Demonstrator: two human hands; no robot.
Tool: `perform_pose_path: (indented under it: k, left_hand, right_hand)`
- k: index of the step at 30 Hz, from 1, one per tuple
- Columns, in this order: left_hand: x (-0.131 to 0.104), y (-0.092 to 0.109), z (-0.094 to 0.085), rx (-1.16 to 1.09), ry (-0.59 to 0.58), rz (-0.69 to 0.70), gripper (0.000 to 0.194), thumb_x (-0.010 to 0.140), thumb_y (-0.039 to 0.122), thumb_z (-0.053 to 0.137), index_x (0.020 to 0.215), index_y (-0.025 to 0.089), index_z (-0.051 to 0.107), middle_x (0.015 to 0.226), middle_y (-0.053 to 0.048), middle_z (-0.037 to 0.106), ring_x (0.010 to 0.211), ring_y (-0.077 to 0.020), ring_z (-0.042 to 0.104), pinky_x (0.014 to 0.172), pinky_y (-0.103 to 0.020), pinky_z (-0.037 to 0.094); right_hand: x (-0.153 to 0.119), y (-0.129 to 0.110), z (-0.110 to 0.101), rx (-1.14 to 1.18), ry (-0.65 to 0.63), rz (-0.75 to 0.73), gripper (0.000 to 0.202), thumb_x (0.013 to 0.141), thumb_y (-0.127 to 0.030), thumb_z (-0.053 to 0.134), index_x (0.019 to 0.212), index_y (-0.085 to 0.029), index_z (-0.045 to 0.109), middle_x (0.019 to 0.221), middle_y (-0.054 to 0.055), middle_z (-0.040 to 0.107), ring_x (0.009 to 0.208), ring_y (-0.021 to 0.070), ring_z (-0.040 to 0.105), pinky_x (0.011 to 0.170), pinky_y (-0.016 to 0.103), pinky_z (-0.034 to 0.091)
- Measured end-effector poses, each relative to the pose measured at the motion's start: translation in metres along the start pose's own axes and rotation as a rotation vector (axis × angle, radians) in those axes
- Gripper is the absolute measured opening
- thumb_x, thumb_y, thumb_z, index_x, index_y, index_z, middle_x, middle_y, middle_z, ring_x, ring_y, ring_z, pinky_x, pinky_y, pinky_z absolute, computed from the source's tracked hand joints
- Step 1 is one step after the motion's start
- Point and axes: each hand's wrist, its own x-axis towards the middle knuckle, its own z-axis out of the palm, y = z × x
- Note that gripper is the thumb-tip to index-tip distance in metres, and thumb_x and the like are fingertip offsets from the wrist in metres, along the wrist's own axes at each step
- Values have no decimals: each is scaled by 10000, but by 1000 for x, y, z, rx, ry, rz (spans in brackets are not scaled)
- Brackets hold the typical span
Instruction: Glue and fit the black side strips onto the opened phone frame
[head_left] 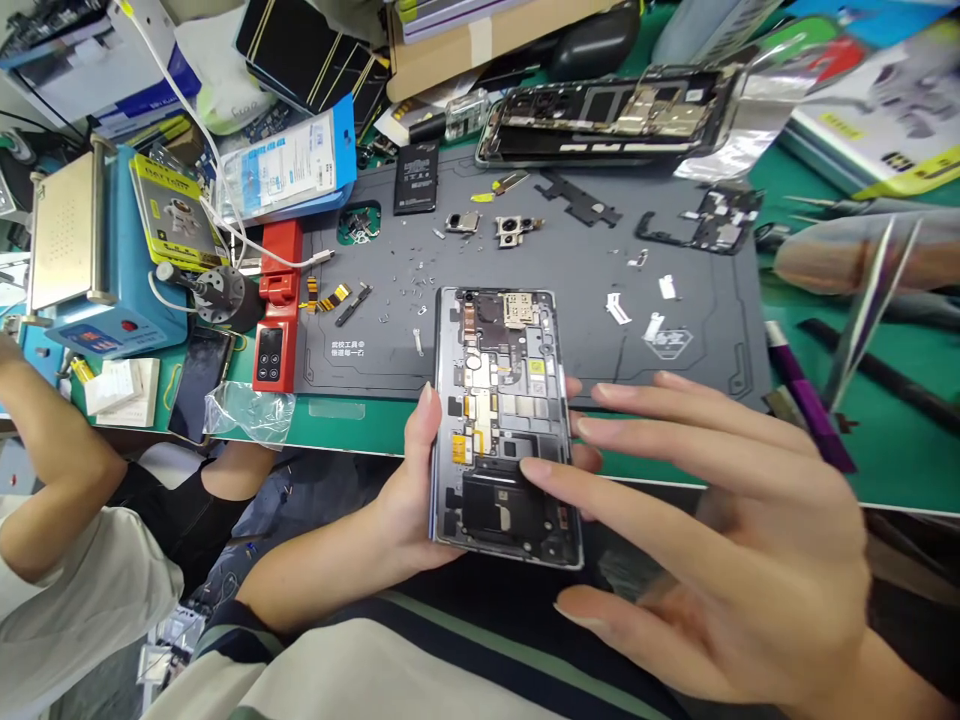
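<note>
An opened phone frame [517, 405], its inner parts exposed, is held over the front edge of the bench. My left hand [409, 480] grips it from beneath, with the thumb along its left side and fingertips showing at the right side. My right hand [720, 530] is spread at the right, its index fingertip at the lower middle of the phone; whether it touches cannot be made out. Behind the phone, a grey mat [375, 350] bears camera modules [514, 231], a black battery [417, 178], flex cables [328, 295] and several small screws.
A red device [277, 340] stands on the mat's left side, beside a blue machine [127, 290]. Another opened phone [600, 120] lies at the back. Tweezers [870, 310] and a purple tool [806, 400] are at the right. A person's arm [60, 430] is at the left.
</note>
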Motion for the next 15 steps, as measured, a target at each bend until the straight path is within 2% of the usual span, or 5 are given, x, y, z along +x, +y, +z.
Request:
perform_pose_path:
  k: [3,8,12,15]
  left_hand:
    - [-1,1,-1,-11,31,6,817,827,863,761,1280,187,827,1318,-136,829,1449,-421,664,1236,-504,515]
    - [0,1,-3,-72,26,19,714,875,794,767,1236,182,835,1329,-131,829,1458,-406,663,1259,-487,493]
    - [1,0,-3,-51,49,44,850,821,842,803,1322,155,815,1356,-169,812,1411,-408,682,1217,-462,511]
    - [1,0,-3,-48,55,34,916,757,866,845,1352,171,810,1309,-158,828,1242,-358,761,1071,-395,579]
  right_hand:
    - [7,1,0,-3,3,-102,343,1118,-458,609,1278,-179,728,1290,164,637,1379,396,640,1240,612,480]
    - [9,1,4,-13,25,-93,288,1083,-396,674,1259,-174,728,1296,138,631,1391,365,639,1259,584,481]
    - [7,0,7,-12,30,-112,273,1056,-341,710,1254,-153,725,1287,126,618,1405,337,619,1323,529,423]
    - [4,1,8,7,58,-115,274,1048,-331,721,1244,-141,742,1275,128,625,1395,331,620,1328,529,416]
